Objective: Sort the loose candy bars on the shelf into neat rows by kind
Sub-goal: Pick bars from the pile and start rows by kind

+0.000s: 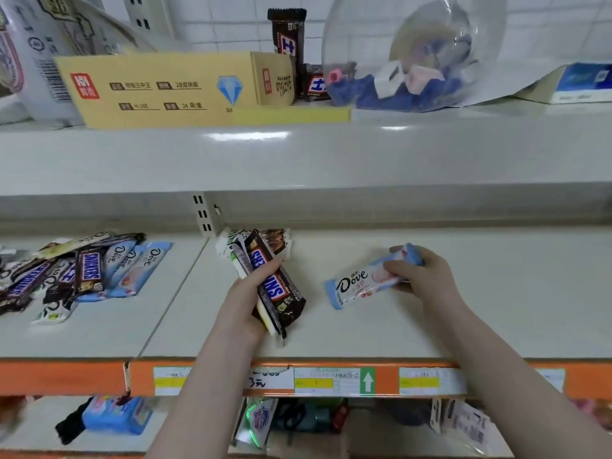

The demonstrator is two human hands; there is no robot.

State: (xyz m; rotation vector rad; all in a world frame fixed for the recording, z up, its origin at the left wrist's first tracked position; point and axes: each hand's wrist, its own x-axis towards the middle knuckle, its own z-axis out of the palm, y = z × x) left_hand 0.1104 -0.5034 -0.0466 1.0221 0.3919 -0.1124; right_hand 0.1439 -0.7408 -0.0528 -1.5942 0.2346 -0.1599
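Two hands work over the shelf: the left hand grips a stack of candy bars with a Snickers on top, and just beside it the right hand pinches one end of a pale blue Dove bar. Well left of both lies a loose pile of bars

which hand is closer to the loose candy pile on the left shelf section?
Left. The left hand, gripping a bundle of bars, is just right of the pile; the right hand, holding a Dove bar, is farther right.
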